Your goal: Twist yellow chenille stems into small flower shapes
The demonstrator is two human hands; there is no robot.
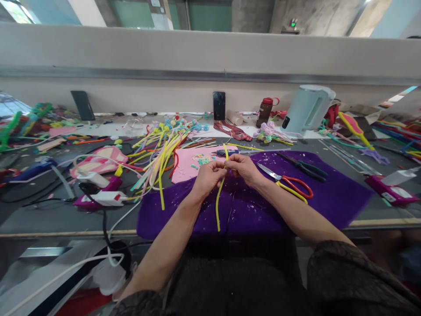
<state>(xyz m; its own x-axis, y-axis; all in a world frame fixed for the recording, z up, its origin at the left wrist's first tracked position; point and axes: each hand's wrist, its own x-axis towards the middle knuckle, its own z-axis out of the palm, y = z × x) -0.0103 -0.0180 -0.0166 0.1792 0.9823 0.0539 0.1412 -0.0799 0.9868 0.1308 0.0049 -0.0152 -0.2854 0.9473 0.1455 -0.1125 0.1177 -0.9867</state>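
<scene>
Both of my hands meet over the purple cloth [332,188], fingertips pinched together on one yellow pipe cleaner [218,204]. My left hand [210,176] grips it from the left, and my right hand [242,169] holds it close by from the right. One end of the pipe cleaner sticks up above my fingers; the longer part hangs down toward the table's front edge. Scissors [286,180] with red and yellow handles lie beside my right forearm. Dark-handled pliers [305,166] rest behind them. Exactly how the fingertips grip is too small to tell.
A pink cloth [184,164] with small cut bits lies behind my hands. Loose pipe cleaners [161,153] are heaped at left, near power strips [105,197] and cables. A phone [219,105], a bottle [264,113] and a pale blue kettle [307,109] stand along the back.
</scene>
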